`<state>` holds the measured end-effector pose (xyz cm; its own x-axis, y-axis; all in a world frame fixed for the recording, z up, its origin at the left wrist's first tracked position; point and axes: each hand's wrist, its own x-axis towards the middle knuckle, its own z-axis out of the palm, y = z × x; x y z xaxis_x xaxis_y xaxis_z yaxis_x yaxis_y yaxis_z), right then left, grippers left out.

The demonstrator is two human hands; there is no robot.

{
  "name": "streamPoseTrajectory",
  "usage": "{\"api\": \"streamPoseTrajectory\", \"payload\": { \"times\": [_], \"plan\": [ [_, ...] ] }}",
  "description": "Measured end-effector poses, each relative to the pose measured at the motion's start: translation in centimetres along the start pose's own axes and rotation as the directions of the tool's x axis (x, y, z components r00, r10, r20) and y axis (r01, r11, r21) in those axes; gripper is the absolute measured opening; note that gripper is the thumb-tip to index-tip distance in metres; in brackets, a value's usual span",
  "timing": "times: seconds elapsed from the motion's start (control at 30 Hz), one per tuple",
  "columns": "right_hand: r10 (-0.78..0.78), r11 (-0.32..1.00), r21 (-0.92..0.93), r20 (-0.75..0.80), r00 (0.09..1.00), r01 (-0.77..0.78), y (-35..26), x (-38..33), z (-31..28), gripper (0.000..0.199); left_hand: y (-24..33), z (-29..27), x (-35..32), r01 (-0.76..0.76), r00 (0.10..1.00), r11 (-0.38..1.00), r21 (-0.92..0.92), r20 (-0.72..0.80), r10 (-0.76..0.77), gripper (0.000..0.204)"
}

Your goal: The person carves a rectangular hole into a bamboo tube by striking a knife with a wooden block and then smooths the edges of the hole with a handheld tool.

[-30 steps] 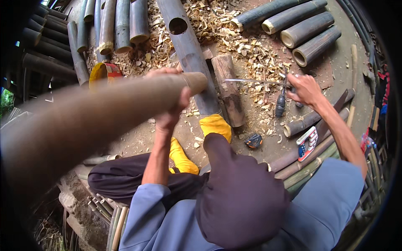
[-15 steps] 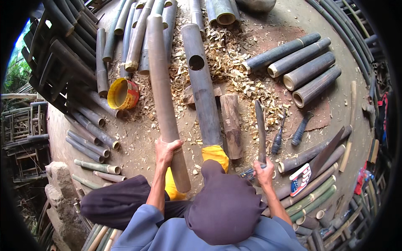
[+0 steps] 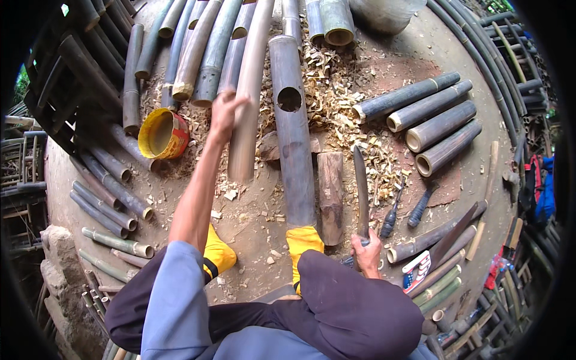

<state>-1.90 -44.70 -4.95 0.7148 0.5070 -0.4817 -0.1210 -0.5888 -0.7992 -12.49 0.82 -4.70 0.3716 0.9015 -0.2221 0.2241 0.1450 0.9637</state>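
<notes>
My left hand [image 3: 223, 117], arm stretched forward, is closed on a long brown bamboo tube [image 3: 247, 129]; both are smeared by motion. The tube slants away from me above the shavings. Low on the right, my right hand [image 3: 367, 252] grips a long-bladed knife [image 3: 361, 186], its dark blade pointing away from me. Between my hands lies a dark bamboo tube [image 3: 295, 162] with a round hole near its far end. Its near end meets my yellow right boot [image 3: 305, 242], and a wood block [image 3: 271, 146] sits at its side.
A short log [image 3: 330, 189] lies right of the holed tube, near two dark-handled tools [image 3: 389, 223]. Several cut tubes [image 3: 441, 138] and a handsaw [image 3: 420, 267] are to the right. A yellow-red bucket [image 3: 162, 135] stands left, amid more bamboo. Wood shavings [image 3: 327, 90] cover the ground ahead.
My left hand has carried the brown tube forward, away from me. The knife stays in my right hand, its blade still pointing forward. The view has shifted, showing more of my legs.
</notes>
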Motion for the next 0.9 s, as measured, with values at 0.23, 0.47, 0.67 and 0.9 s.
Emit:
{"api": "streamPoseTrajectory", "payload": {
  "times": [0.23, 0.47, 0.67, 0.9],
  "plan": [
    [-0.216, 0.948, -0.255, -0.076, 0.973, 0.191, -7.1, 1.4, 2.5, 0.054, 3.0, 4.1, -6.0, -0.28, 0.936, 0.94, -0.196, 0.16, 0.312, 0.035],
    [-0.409, 0.906, -0.111, 0.021, 0.912, 0.409, -10.0, 3.0, 3.8, 0.081, -0.8, 9.1, -19.9, 0.308, 0.913, 0.892, -0.331, 0.366, -0.179, 0.054],
    [-0.146, 0.93, -0.334, 0.055, 0.988, 0.156, 0.3, 5.9, 7.4, 0.089, -0.7, -2.0, -11.8, -0.001, 0.97, 0.999, 0.033, 0.243, -0.007, 0.036],
    [0.192, 0.903, 0.334, 0.249, 0.949, -0.27, -1.2, 7.3, 3.5, 0.092, -1.8, -8.7, -9.5, -0.394, 0.826, 0.841, 0.37, 0.543, 0.148, 0.022]
  ]
}}
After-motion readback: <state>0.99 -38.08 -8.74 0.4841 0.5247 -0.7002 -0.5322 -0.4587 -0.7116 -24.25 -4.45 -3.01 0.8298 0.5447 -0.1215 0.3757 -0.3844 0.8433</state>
